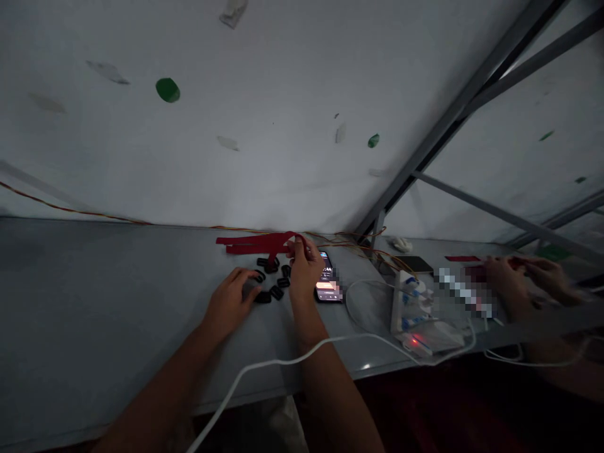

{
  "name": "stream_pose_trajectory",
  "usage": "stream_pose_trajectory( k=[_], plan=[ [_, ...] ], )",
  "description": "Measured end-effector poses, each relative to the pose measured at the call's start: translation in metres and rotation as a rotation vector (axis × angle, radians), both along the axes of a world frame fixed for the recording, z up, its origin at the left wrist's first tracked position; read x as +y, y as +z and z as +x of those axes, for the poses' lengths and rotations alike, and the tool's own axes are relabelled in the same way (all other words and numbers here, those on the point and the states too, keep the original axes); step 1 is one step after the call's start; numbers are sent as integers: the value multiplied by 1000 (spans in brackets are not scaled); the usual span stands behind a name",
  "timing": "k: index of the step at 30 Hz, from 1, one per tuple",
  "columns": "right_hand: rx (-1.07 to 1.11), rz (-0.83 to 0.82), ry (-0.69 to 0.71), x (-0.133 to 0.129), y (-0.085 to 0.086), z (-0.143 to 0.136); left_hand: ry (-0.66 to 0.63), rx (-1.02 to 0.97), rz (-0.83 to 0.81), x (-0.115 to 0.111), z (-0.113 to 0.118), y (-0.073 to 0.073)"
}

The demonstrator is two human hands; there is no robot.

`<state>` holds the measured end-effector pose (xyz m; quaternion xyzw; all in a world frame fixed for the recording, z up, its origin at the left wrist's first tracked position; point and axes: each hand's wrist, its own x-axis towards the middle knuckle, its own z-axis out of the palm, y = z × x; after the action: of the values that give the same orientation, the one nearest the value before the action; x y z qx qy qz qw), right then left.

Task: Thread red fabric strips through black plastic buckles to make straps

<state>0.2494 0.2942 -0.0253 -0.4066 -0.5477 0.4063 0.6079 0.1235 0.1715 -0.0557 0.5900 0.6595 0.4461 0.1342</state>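
Note:
Red fabric straps [255, 242] lie near the back of the grey table, one end raised in my right hand [304, 261]. My right fingers are closed on that end, with thumb and forefinger pinched together. Below the straps sits a loose group of several small black plastic buckles [277, 293]. A short red piece hangs down over the upper buckles. My left hand [232, 296] rests at the left side of the group, its thumb and forefinger apart. Its fingertips are beside a black buckle [263, 297]; whether they touch it I cannot tell.
A lit phone [325, 292] lies right of my right hand. Farther right are a white power strip [401, 302] and a white cable [283, 362] crossing over my right forearm. Metal frame bars [425, 151] rise at the right. Another person's hands [523, 277] work beyond them.

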Motion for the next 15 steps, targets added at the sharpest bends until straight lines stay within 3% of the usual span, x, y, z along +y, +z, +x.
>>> stream_pose_trajectory(
  k=[3,7,11,13,15],
  plan=[
    [24,0,41,-12,2,-9,71,-42,56,-2,-4,-7],
    [-83,118,247,-31,3,-20,137,-138,176,1,-13,-16],
    [-209,370,418,-37,4,-22,287,28,275,4,-30,-14],
    [-293,507,406,-31,3,-21,342,174,274,5,-42,-7],
    [-440,561,302,-22,1,-20,395,275,239,7,-54,1]
  ],
)
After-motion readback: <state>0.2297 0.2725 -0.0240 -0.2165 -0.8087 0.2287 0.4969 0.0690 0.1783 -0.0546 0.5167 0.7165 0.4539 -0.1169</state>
